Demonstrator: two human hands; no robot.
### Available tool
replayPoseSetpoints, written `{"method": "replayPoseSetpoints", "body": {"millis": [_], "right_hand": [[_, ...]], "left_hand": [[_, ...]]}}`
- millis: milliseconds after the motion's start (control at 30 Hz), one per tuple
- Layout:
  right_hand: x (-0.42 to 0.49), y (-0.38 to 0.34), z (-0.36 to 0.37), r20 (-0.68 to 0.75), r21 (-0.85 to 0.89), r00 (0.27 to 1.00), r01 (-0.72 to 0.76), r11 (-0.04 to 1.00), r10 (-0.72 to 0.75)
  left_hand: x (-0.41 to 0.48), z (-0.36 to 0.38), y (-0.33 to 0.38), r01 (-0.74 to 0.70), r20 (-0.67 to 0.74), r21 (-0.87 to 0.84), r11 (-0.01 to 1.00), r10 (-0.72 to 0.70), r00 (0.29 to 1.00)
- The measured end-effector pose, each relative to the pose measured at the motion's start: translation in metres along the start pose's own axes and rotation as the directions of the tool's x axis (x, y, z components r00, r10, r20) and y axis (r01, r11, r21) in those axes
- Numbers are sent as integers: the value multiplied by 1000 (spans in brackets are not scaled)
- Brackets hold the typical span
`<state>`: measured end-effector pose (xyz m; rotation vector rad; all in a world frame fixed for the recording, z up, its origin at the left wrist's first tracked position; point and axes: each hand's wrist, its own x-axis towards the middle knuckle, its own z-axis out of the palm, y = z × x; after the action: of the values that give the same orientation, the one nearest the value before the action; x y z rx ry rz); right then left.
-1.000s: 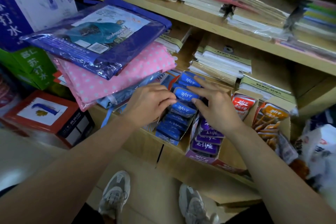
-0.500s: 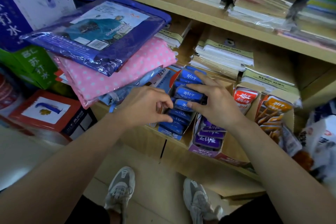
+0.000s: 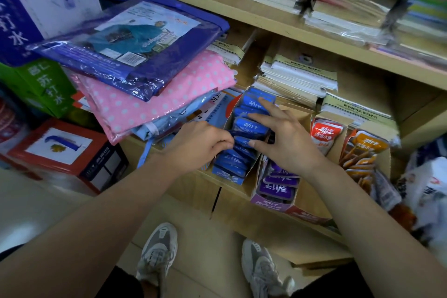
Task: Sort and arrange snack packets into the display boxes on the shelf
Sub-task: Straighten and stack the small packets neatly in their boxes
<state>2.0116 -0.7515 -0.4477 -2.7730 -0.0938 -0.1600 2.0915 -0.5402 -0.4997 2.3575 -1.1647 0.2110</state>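
Moved: right hand (image 3: 285, 145) reached farther up blue packets (image 3: 249, 126).
Right hand: fingers spread, pressing.
Left hand (image 3: 200, 146): curled, pinching packets, centre frame.

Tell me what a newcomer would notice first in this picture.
In the middle, the left hand grips a row of blue snack packets in a display box on the shelf, and the right hand lies spread over them. At the left, a blue raincoat pack lies on a pink dotted pack.
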Motion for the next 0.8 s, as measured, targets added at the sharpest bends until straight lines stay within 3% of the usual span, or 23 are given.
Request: {"method": "replayPoseSetpoints", "body": {"millis": [200,333,400,567,700,800], "right_hand": [[1,-2,-2,57,-32,998,-39,999,41],[1,-2,-1,18,-37,999,-40,999,41],[1,-2,0,13,-33,999,-36,999,36],[2,-3,0,8,-24,999,-42,999,42],[1,-4,-1,11,-26,999,-43,999,43],[1,-4,-1,17,-15,998,-56,998,56]], "left_hand": [[3,6,4,-20,-237,-66,998,4,972],[1,-2,9,39,-302,-218,975,-106,947],[-2,-7,6,35,-273,-223,974,-97,957],[-9,-6,-6,-65,-19,62,996,66,998],[-8,4,-4,-121,6,188,975,122,992],[-6,4,-1,-70,1,128,989,70,998]]}}
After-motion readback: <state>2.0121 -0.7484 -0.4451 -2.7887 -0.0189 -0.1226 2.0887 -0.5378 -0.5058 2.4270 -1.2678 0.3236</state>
